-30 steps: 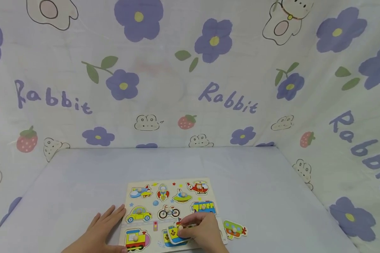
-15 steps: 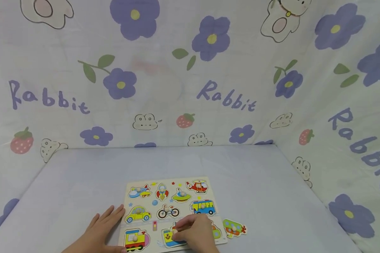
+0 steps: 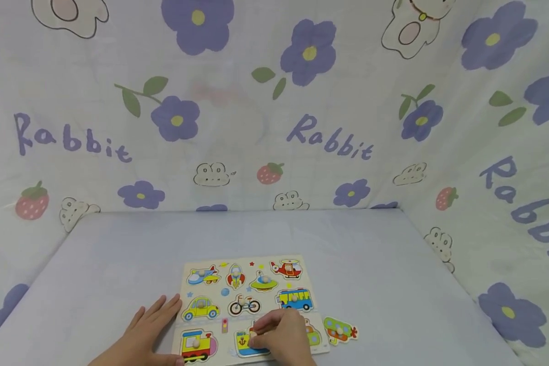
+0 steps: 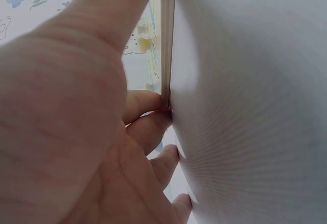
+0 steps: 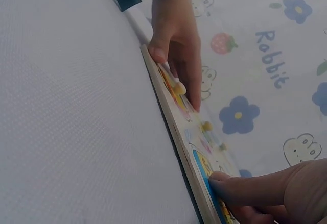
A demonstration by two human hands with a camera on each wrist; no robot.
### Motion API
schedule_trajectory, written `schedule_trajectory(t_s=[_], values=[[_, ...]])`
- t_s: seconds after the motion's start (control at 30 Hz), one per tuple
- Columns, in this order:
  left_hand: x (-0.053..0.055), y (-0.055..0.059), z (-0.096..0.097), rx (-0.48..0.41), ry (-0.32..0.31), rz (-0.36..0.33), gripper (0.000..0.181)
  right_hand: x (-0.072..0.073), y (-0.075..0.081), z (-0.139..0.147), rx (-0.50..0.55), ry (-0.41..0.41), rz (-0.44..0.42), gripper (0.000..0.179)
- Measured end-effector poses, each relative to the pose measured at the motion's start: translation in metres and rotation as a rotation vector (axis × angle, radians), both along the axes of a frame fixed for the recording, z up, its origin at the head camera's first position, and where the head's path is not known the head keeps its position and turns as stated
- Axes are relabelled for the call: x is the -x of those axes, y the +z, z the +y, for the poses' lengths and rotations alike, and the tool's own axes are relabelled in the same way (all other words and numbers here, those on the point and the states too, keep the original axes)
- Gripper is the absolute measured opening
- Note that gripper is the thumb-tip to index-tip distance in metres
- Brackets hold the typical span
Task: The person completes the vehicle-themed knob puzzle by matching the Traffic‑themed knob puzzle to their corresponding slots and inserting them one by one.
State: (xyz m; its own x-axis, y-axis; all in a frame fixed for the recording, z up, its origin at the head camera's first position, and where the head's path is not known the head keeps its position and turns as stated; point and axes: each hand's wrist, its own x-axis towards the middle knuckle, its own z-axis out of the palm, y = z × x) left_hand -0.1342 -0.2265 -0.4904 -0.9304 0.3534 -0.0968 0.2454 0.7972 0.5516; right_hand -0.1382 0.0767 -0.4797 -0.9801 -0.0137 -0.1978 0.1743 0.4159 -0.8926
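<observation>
Fabric w/ flowers & "Rabbit" print is walling the pale desk [image 3: 393, 284]. Puzzle board [image 3: 249, 277] is lying at 6 o'clock. Left hand [image 3: 144, 335], fingers spread, is bracing its 9 o'clock edge. Right hand [image 3: 283, 338] is pinching the boat piece [image 3: 244, 343], seating it; next prob. needs pressing flush. Plane piece [image 3: 339, 330] is lying loose at 3 o'clock.

- Puzzle board [image 3: 274, 264]: cream ground, small stars and dots printed between pieces.
- Car piece [image 3: 200, 308]: yellow, at 9 o'clock on the board.
- Bus piece [image 3: 294, 299]: blue with yellow band, at 3 o'clock.
- Train piece [image 3: 196, 345]: yellow and red, at 7 o'clock.
- Loose plane piece [image 3: 339, 330]: green, orange trim.
- Table cover [image 3: 119, 264]: plain pale lilac.
- Backdrop cloth [image 3: 329, 142]: white, purple flowers, red strawberries, purple "Rabbit" lettering.
</observation>
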Motion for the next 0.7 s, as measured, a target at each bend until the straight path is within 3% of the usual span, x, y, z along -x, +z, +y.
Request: schedule_trajectory(t_s=[0.2, 0.7], values=[[-0.0002, 0.0034, 0.0021, 0.003, 0.043, -0.058, 0.123, 0.0001, -0.0020, 0.0020, -0.030, 0.039, 0.043, 0.027], [0.0009, 0.0015, 0.0011, 0.008, 0.032, -0.059, 0.122, 0.0011, -0.0006, 0.0036, -0.030, 0.060, 0.026, 0.027]])
